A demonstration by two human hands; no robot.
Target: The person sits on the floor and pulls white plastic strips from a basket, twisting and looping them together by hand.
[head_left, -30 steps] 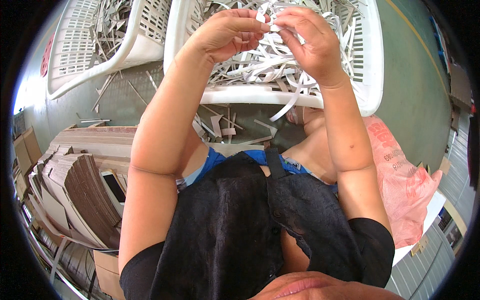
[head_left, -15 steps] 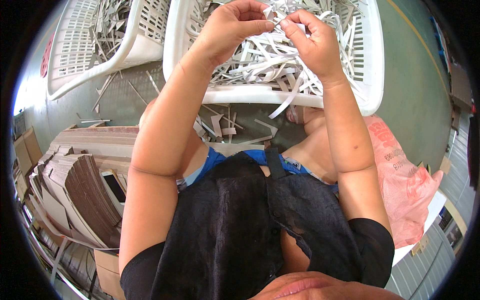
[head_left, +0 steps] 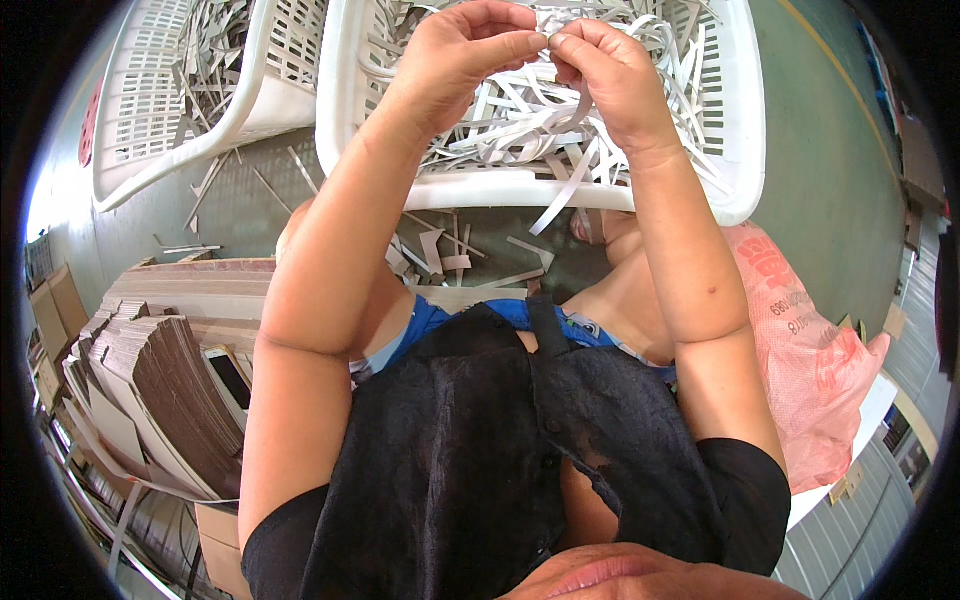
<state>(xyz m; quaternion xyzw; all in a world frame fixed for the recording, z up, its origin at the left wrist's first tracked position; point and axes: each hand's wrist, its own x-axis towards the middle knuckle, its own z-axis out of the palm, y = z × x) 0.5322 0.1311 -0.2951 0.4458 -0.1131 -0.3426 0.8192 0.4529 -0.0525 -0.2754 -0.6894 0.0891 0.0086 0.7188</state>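
The fingers (head_left: pixel 527 43) of the left hand (head_left: pixel 450 60) are drawn in, thumb tip beside a small white strip (head_left: pixel 556 17); the index finger lies a little apart from the thumb. The right hand (head_left: pixel 622 88) has thumb and index finger closed together at the same strip, its tips almost meeting the left thumb. Both hands appear to pinch it, though its grip points are partly hidden. The strip is above the large white basket (head_left: pixel 500 193), near its middle.

Inside the large white basket lies a tangle of pale strips (head_left: pixel 510 130), one drooping over its near rim. Left of the basket stands a second white basket (head_left: pixel 188 153) with greyish scraps (head_left: pixel 215 75) inside. On the near side of the large basket, offcuts (head_left: pixel 432 250) litter the floor; farther left is a cardboard stack (head_left: pixel 180 385) with a phone (head_left: pixel 230 376) against it. A pink sack (head_left: pixel 795 350) sits off the basket's near right corner.
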